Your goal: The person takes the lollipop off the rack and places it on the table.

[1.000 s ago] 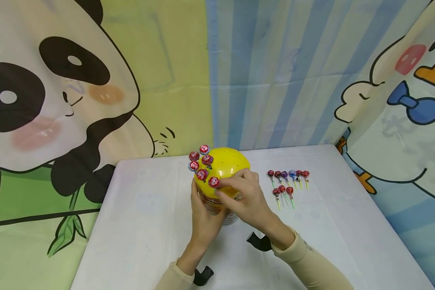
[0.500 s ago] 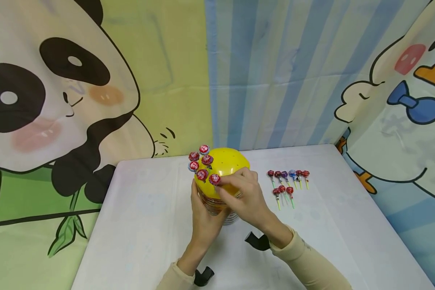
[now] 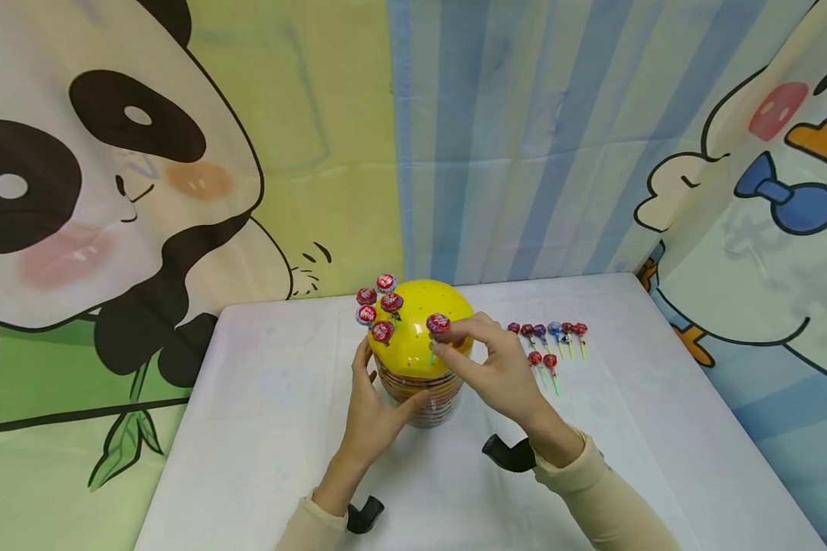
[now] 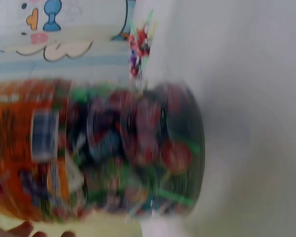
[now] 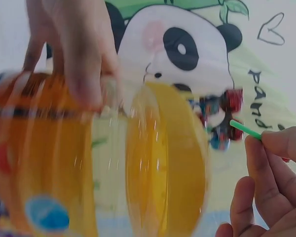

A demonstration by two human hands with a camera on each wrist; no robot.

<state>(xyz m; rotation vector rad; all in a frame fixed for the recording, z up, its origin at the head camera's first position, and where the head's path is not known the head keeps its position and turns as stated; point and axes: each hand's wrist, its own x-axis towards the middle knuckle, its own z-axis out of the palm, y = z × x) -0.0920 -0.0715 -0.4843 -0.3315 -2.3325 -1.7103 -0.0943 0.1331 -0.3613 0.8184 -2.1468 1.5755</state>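
Note:
A clear candy jar (image 3: 427,398) with a domed yellow lid (image 3: 420,295) stands upright on the table. Several red-wrapped lollipops (image 3: 382,331) stick out of the lid's left side. My left hand (image 3: 372,417) is around the jar's left side, thumb across its front; some of its fingers are hidden behind the jar. Between thumb and forefinger, my right hand (image 3: 499,367) pinches a red-wrapped lollipop (image 3: 438,324) just in front of the lid. Its green stick (image 5: 245,129) points toward the lid, with a gap between them in the right wrist view. Blur softens the jar in the left wrist view.
More lollipops (image 3: 551,360) lie in two rough rows on the white table (image 3: 262,428), right of the jar. Behind the table hang cloths printed with a panda (image 3: 138,184) and a white duck (image 3: 786,252). Black curved pieces (image 3: 510,453) show by both wrists.
My right hand has moved right and slightly up with the lollipop, away from the lid's front left. My left hand has shifted left and its grip looks looser. The lid's lollipops hardly moved.

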